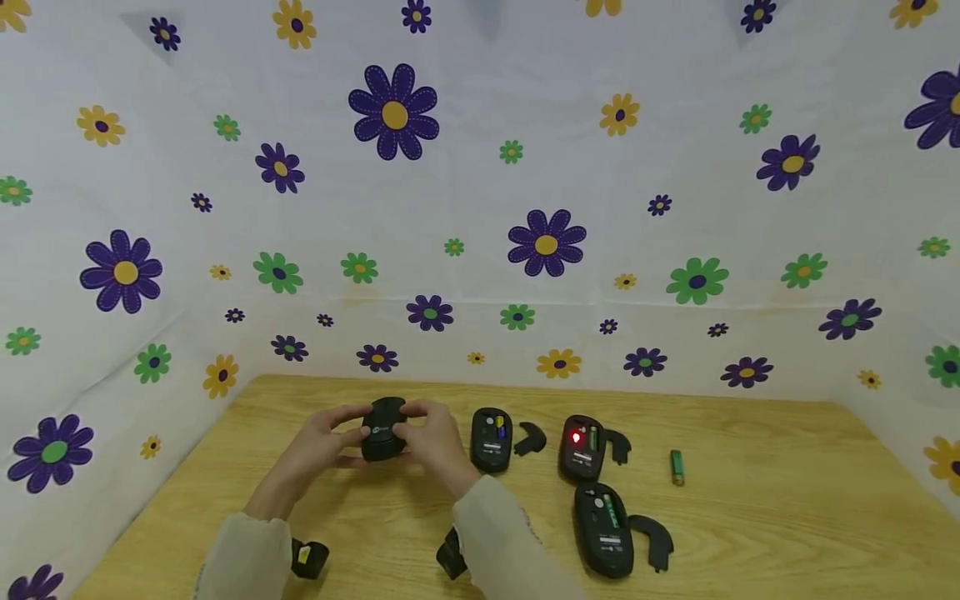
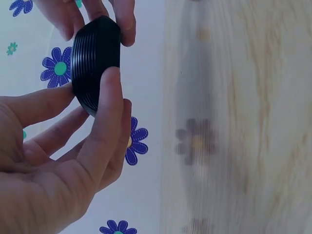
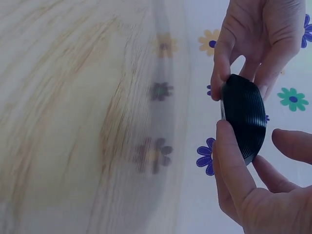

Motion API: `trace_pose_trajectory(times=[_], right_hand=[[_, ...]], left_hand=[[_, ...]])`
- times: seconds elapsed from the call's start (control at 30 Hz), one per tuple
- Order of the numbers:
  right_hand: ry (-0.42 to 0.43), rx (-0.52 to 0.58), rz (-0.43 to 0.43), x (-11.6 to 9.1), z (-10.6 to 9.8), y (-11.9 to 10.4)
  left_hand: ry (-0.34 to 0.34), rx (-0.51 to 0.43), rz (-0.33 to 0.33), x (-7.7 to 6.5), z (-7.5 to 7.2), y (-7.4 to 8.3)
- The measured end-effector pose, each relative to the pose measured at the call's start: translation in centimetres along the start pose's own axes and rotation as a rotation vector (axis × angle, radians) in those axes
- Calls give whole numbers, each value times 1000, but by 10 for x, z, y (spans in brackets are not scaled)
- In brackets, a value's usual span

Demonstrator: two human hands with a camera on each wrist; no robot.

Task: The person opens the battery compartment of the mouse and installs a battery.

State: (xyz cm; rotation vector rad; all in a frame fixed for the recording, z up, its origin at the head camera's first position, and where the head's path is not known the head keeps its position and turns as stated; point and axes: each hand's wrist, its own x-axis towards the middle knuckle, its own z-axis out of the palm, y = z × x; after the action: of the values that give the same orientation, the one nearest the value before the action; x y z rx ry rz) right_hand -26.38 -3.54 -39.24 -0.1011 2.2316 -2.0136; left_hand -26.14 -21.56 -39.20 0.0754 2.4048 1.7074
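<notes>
Both hands hold a black computer mouse [image 1: 384, 432] up above the left part of the table. Its ridged side [image 2: 85, 68] shows in the left wrist view. My left hand [image 1: 318, 450] pinches it from the left with thumb and fingers. From the other side my right hand [image 1: 435, 442] grips it, fingertips on its edges; in the right wrist view that hand [image 3: 263, 200] has one digit lifted off the mouse [image 3: 243, 117]. Nearest the right hand lies another black mouse [image 1: 487, 454], underside up, with a yellow-and-blue battery [image 1: 501, 427] in its compartment.
Two more overturned mice, one glowing red [image 1: 583, 467] and one nearer [image 1: 600, 542], hold green batteries. Curved black covers [image 1: 531, 438] lie beside the overturned mice. A loose green battery [image 1: 677, 467] lies farther right. Flower-print cloth [image 1: 465, 183] walls the wooden table [image 1: 750, 517].
</notes>
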Motion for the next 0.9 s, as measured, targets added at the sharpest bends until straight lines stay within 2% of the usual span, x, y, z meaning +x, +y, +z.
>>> trace_pose_trajectory(times=[0.1, 0.3, 0.47, 0.9], right_hand=[[9, -26, -21, -4, -6, -2], [31, -186, -127, -13, -13, -2], [-8, -137, -137, -22, -21, -2], [-38, -59, -135, -34, -40, -8]], left_hand=[[-13, -25, -3, -1, 3, 3], [-32, -66, 0, -8, 9, 7], [-33, -75, -7, -13, 14, 8], [-62, -122, 37, -24, 24, 19]])
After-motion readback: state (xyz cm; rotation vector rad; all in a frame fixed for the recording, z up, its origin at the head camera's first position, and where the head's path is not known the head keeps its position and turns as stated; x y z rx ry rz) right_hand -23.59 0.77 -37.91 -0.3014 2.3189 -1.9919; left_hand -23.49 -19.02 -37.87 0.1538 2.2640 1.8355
